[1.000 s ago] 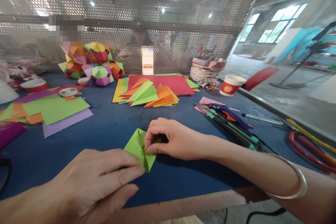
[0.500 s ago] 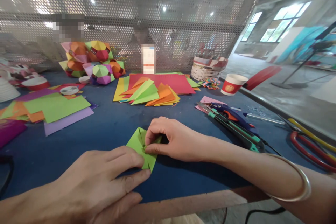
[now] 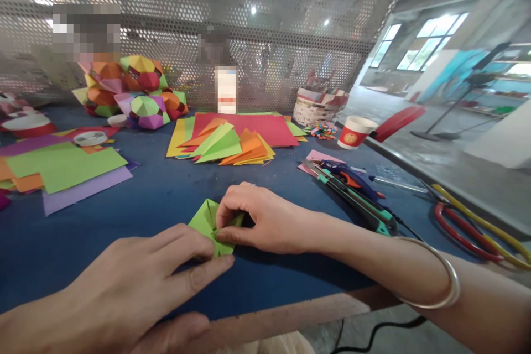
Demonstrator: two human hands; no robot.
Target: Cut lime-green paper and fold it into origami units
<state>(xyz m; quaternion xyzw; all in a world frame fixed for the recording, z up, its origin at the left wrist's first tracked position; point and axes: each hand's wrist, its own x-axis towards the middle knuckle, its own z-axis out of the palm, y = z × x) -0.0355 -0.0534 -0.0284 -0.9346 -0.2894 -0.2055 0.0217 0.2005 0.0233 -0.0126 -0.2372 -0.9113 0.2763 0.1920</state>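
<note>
A small folded sheet of green paper (image 3: 202, 222) lies on the blue tabletop, creases running toward its middle. My right hand (image 3: 257, 215) pinches a fold at the paper's centre between thumb and bent fingers. From the lower left, my left hand (image 3: 153, 271) rests on the same sheet, its fingers stretched out and apart. One of its fingertips presses along the lower edge, and the thumb lies lower, off the paper. Both hands hide part of the sheet.
Coloured paper sheets (image 3: 257, 130) lie behind my hands, with more green paper (image 3: 70, 168) at left. Folded paper balls (image 3: 147, 110) stand behind. At right are a cutter knife (image 3: 352, 199), scissors (image 3: 468, 232) and a paper cup (image 3: 355, 133). The table's front edge (image 3: 286, 315) is close.
The view has shifted, so most things sit further left. My left hand's fingers have moved over the paper's lower corner, covering more of it. The right hand keeps its pinch.
</note>
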